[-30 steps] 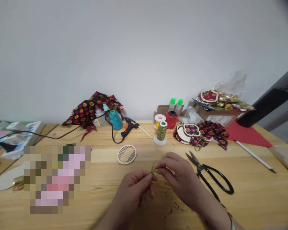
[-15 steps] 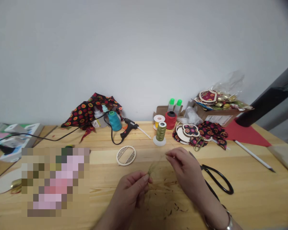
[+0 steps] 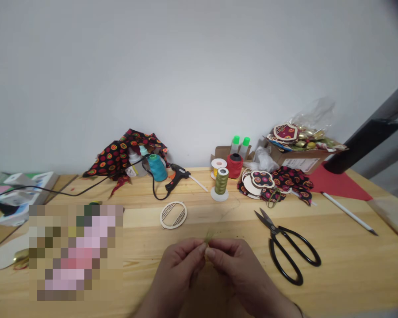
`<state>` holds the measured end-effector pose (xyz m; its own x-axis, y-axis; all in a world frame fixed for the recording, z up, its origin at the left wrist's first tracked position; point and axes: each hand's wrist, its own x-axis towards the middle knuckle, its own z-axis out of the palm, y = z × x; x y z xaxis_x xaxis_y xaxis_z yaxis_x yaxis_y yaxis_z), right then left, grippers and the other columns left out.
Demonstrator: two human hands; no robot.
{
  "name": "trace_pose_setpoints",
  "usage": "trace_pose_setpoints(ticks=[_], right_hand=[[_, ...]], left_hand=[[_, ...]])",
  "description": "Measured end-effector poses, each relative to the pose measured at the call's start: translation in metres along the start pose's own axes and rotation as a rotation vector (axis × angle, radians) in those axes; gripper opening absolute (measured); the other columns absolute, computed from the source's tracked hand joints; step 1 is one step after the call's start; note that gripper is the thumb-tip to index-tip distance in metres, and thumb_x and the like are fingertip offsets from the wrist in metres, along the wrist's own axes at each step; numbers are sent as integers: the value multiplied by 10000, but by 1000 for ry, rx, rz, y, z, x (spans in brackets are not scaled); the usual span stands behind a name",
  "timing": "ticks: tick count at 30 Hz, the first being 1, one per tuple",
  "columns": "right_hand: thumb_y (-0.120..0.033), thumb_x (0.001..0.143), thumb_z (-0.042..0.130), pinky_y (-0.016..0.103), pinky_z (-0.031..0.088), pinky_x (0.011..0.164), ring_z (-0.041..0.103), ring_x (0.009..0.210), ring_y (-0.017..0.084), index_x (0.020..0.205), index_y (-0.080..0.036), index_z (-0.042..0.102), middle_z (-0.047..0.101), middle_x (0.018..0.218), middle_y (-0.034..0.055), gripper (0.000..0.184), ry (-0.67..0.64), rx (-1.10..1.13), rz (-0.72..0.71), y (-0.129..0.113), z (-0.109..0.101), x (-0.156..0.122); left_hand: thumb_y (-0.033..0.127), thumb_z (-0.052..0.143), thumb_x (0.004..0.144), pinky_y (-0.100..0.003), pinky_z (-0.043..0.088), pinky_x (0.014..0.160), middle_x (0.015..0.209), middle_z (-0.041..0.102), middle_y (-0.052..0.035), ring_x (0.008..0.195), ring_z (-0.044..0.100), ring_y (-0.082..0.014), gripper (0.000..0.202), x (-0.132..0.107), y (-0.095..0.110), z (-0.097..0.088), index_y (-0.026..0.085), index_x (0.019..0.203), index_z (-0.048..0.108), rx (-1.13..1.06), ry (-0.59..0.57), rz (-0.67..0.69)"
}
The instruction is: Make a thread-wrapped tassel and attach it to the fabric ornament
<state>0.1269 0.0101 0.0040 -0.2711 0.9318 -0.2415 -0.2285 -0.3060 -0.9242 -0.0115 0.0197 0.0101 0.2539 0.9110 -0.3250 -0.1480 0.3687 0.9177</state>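
Observation:
A small tuft of olive-green thread (image 3: 209, 236) sticks up between my fingertips, low in the middle of the view. My left hand (image 3: 184, 263) pinches it from the left. From the other side my right hand (image 3: 234, 265) meets it, thumb and fingers pressed together at the same spot. The thread's lower part is hidden by my hands. Black-handled scissors (image 3: 277, 232) lie slightly open on the wooden table, right of my right hand. Beyond my left hand rests an oval wooden lattice frame (image 3: 174, 215). A spool of olive-green thread (image 3: 222, 182) stands farther back.
A glue gun (image 3: 177, 179) and teal thread cone (image 3: 158, 168) stand at the back, near patterned cloth (image 3: 109, 157). Red thread (image 3: 235, 166), fabric-covered shapes (image 3: 262, 179) and a cardboard box (image 3: 298, 159) line the right. A white pencil (image 3: 348, 212) lies far right; a power strip (image 3: 33, 190) left.
My right hand has come down and left from above the scissors to join my left hand at the thread tuft. The scissors are now uncovered.

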Motion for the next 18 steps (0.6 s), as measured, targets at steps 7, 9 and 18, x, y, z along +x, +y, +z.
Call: trace_pose_setpoints(ticks=[7, 9, 18], right_hand=[[-289, 690, 730, 189, 146, 430, 254, 458, 34, 915, -128, 703, 403, 540, -58, 278, 23, 273, 94, 2, 2, 1], [-274, 643, 765, 181, 163, 435, 292, 464, 32, 876, -126, 709, 442, 544, -50, 281, 53, 323, 108, 3, 2, 2], [-282, 565, 801, 181, 144, 411, 272, 426, 22, 646, -112, 676, 463, 492, -54, 227, 104, 368, 122, 1, 0, 6]], left_hand=[[343, 628, 753, -228, 127, 430, 455, 294, 74, 447, 202, -70, 274, -3, 1, -1, 143, 574, 569, 66, -21, -1], [329, 616, 763, -229, 132, 434, 459, 291, 72, 453, 204, -74, 275, -3, 0, -1, 148, 564, 556, 88, -24, 9], [355, 601, 761, -237, 146, 431, 456, 296, 66, 450, 207, -84, 296, -4, -1, 2, 154, 549, 554, 125, -42, 7]])
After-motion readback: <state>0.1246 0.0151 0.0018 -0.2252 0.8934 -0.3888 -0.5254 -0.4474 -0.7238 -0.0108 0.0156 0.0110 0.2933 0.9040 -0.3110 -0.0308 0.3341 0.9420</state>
